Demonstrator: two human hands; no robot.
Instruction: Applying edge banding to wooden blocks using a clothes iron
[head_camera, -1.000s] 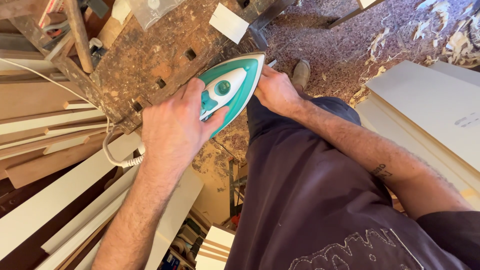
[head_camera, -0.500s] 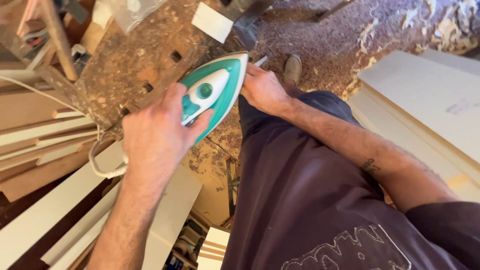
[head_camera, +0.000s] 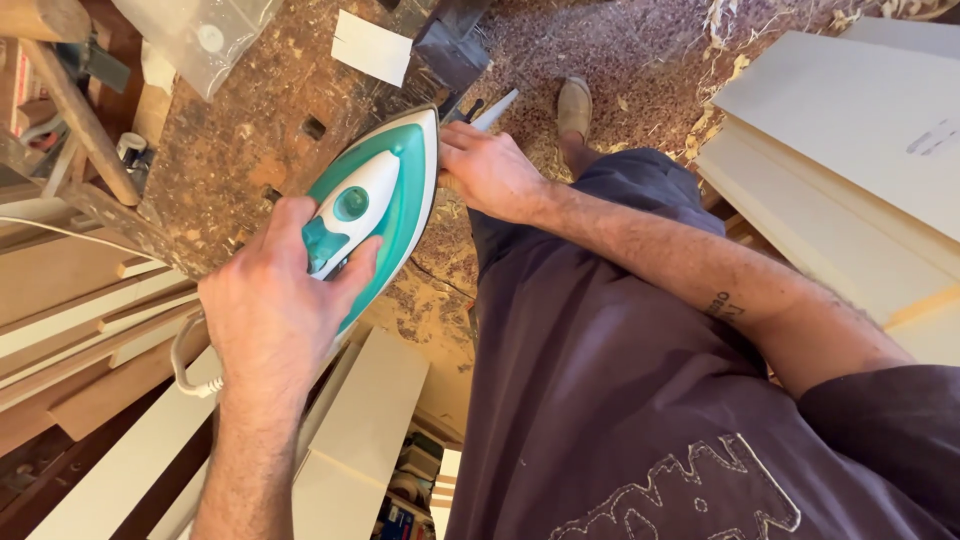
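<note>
The left hand is gripping the handle of a teal and white clothes iron, fingers clamped round it from the near side, so the soleplate is pressing down at the edge of the worn, sawdust-strewn worktop. The iron is sitting with its pointed tip aimed far and right, its white cord looping off to the left below the wrist. The right hand is resting just beside the iron's right edge, fingers curled together against something narrow at the worktop's edge; what they are pinching is hidden, though a pale strip is sticking out beyond them, seemingly being held steady alongside the tip. White boards are lying stacked to the right, and more pale panels are leaning below the worktop on the near left. A white card is lying on the far part of the worktop.
</note>
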